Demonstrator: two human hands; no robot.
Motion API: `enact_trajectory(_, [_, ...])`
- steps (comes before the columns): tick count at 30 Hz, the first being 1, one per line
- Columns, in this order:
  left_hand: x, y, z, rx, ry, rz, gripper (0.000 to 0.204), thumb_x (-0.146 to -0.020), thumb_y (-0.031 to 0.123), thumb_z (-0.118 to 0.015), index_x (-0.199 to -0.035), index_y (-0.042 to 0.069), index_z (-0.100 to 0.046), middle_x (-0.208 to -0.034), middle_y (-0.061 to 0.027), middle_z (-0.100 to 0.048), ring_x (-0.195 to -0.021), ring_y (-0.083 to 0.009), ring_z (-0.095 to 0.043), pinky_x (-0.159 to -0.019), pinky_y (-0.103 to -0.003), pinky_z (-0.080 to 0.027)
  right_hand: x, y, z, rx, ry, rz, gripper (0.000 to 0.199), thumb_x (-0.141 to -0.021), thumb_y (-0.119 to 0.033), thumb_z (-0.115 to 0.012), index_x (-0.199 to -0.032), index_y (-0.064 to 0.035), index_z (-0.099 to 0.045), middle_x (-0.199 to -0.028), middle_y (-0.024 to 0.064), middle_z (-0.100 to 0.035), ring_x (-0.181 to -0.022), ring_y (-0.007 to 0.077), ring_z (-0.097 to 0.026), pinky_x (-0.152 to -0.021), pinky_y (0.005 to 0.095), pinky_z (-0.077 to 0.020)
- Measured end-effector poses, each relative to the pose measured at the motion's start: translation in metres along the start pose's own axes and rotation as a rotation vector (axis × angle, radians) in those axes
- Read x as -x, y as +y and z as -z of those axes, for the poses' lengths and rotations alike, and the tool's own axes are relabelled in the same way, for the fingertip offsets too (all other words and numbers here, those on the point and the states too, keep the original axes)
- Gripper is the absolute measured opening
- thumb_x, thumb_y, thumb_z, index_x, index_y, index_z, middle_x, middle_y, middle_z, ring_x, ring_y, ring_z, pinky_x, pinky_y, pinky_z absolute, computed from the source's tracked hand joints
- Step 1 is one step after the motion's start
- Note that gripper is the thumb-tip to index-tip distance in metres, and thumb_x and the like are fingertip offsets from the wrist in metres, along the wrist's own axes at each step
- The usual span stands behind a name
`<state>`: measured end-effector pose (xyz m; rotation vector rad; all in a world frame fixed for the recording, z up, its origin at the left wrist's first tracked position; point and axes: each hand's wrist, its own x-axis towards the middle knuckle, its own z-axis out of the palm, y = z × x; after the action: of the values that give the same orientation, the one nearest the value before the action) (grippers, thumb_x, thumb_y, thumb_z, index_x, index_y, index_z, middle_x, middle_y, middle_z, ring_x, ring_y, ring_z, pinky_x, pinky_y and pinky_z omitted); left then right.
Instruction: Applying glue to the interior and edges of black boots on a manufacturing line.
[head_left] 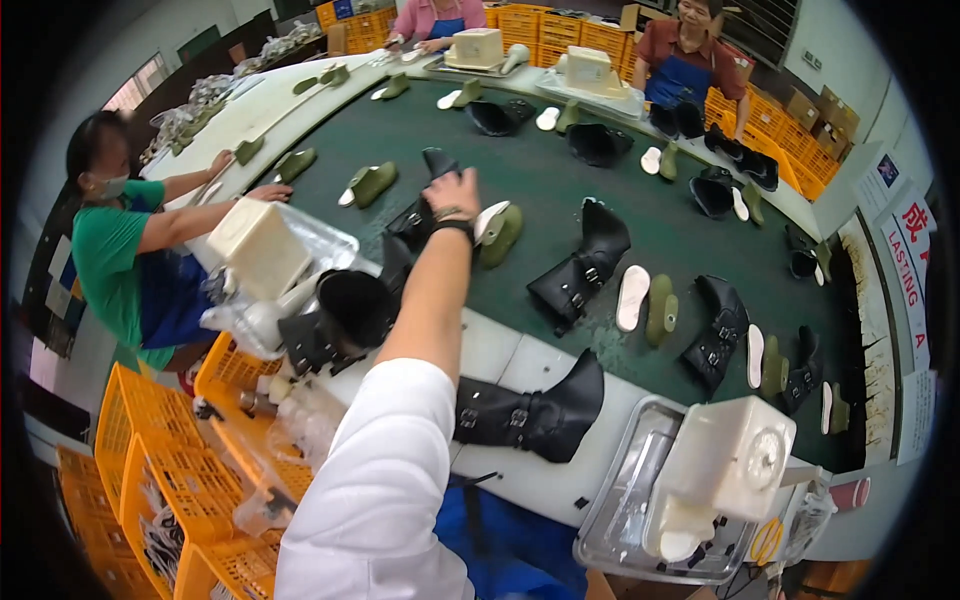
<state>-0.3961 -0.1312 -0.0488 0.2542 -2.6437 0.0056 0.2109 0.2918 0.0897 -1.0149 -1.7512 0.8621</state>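
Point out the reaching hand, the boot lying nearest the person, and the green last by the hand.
left hand (452, 192): head view, back of hand.
black boot (530, 412): head view, shaft.
green last (503, 233): head view, its side.

Your white sleeve (375, 480) crosses the frame's middle toward a black boot (425, 215) on the dark green belt (560, 185); olive lasts (370, 183) and white insoles (632, 297) dot it, orange crates (165, 470) lower left

a cream machine (735, 455) sits in a clear tray (625, 500). orange crates (150, 470) stack at lower left. a black boot (535, 415) lies on the white ledge (505, 355).
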Motion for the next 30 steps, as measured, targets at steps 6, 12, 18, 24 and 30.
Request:
enact_trajectory(6, [0.038, 0.093, 0.179, 0.448, 0.121, -0.438, 0.036, -0.072, 0.017, -0.054, -0.107, 0.016, -0.057, -0.107, -0.0091, -0.056, -0.106, -0.0303, -0.047, -0.086, -0.043, -0.042, 0.004, 0.050, 0.022, 0.004, 0.040, 0.435, 0.023, -0.090, -0.014, -0.044, -0.096, 0.0056, -0.054, -0.087, 0.0102, -0.055, -0.064, 0.0187, -0.050, -0.057, 0.0284, -0.0420])
enact_trajectory(12, [0.219, 0.075, 0.399, 1.747, -0.362, -1.315, 0.031, -0.080, 0.011, -0.054, -0.110, 0.004, -0.056, -0.101, -0.0128, -0.060, -0.087, -0.0220, -0.059, -0.078, -0.030, -0.047, 0.032, 0.029, 0.038, -0.476, -0.008, 0.100, 0.019, -0.088, -0.007, -0.045, -0.100, 0.0034, -0.055, -0.085, 0.0116, -0.055, -0.063, 0.0183, -0.049, -0.055, 0.0268, -0.0409])
enact_trajectory(18, [0.380, 0.034, 0.452, 2.806, -0.522, -1.679, 0.039, -0.090, 0.024, -0.037, -0.112, -0.007, -0.045, -0.115, -0.0232, -0.046, -0.109, -0.0425, -0.040, -0.092, -0.047, -0.035, 0.037, 0.050, 0.032, -0.727, -0.108, -0.123, 0.030, -0.091, -0.021, -0.048, -0.114, -0.0014, -0.048, -0.077, 0.0006, -0.047, -0.065, 0.0076, -0.042, -0.059, 0.0191, -0.0371])
enact_trajectory(24, [0.385, 0.026, 0.454, 3.102, -0.682, -1.656, 0.048, -0.093, 0.027, -0.031, -0.122, -0.011, -0.039, -0.117, -0.0315, -0.042, -0.105, -0.0458, -0.042, -0.087, -0.047, -0.037, 0.047, 0.039, 0.030, -0.793, -0.143, -0.073, 0.026, -0.091, -0.016, -0.047, -0.111, 0.0019, -0.049, -0.080, 0.0030, -0.050, -0.069, 0.0071, -0.046, -0.058, 0.0189, -0.0371])
enact_trajectory(30, [0.306, -0.022, 0.396, 2.183, -1.168, -1.369, 0.059, -0.076, 0.019, -0.067, -0.125, -0.001, -0.039, -0.124, -0.0140, -0.045, -0.116, -0.0234, -0.043, -0.099, -0.035, -0.031, 0.051, 0.032, 0.004, -0.865, -0.236, -0.087, 0.027, -0.092, -0.017, -0.045, -0.110, 0.0023, -0.048, -0.084, 0.0035, -0.051, -0.072, 0.0077, -0.047, -0.058, 0.0190, -0.0374])
